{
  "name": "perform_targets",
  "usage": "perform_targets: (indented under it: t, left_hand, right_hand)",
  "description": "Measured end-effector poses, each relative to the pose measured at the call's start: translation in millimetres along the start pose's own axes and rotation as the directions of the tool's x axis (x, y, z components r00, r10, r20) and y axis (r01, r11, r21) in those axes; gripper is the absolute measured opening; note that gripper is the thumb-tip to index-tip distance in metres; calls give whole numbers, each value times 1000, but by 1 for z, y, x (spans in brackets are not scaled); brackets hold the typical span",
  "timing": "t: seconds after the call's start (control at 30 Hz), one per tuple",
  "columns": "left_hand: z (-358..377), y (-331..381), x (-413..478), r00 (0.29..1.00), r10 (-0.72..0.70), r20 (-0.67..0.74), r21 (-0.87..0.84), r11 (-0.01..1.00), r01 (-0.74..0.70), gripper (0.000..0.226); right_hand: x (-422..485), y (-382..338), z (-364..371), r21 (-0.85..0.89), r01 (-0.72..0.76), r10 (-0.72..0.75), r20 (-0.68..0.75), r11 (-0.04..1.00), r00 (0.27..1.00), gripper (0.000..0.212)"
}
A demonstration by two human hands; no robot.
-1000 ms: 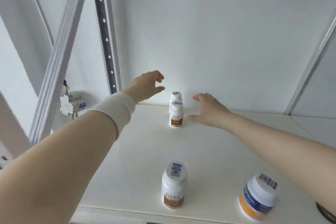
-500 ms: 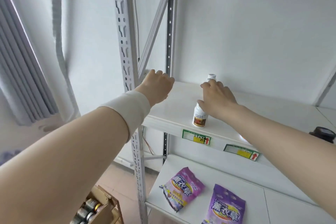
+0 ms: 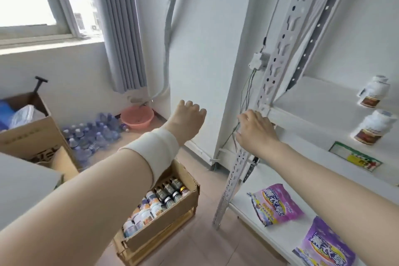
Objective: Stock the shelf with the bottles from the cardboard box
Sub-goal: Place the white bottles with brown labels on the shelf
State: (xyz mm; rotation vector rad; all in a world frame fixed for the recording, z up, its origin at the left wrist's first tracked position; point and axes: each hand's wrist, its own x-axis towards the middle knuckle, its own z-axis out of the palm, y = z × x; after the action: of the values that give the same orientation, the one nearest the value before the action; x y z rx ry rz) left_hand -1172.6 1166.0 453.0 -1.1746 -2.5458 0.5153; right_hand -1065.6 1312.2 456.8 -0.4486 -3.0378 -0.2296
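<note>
The right hand (image 3: 255, 131) has left the bottle (image 3: 369, 128), which stands on the shelf (image 3: 313, 114); it and the left hand (image 3: 187, 121) are empty, fingers loose. The cardboard box (image 3: 164, 221) sits on the floor (image 3: 200, 244).

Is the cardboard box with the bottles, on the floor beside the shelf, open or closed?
Open. Nothing covers the top of the cardboard box, and the caps of the bottles inside show in rows.
</note>
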Motion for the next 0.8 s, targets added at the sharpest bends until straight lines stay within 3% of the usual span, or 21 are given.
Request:
perform_targets:
  t: [0.2,0.47,0.6,0.8]
  left_hand:
    - [132,-38,-49,976,-61,209,-106,991,85,34]
    - [295,-48,-74,825,-134,549,-230,925,303,25]
    - [364,-28,-84,652,-146,744,-317,782,537,32]
    - [449,15,-109,267,-69,961,-238,279,930,39]
  right_hand:
    - [39,-98,88,40,164,-168,164,986,972,50]
    - [103,-180,221,143,343,-371,407,928,835,47]
    - [121,-209,290,217,341,-403,539,915,739,44]
    - [124,-232,390,311,272,-412,739,911,533,45]
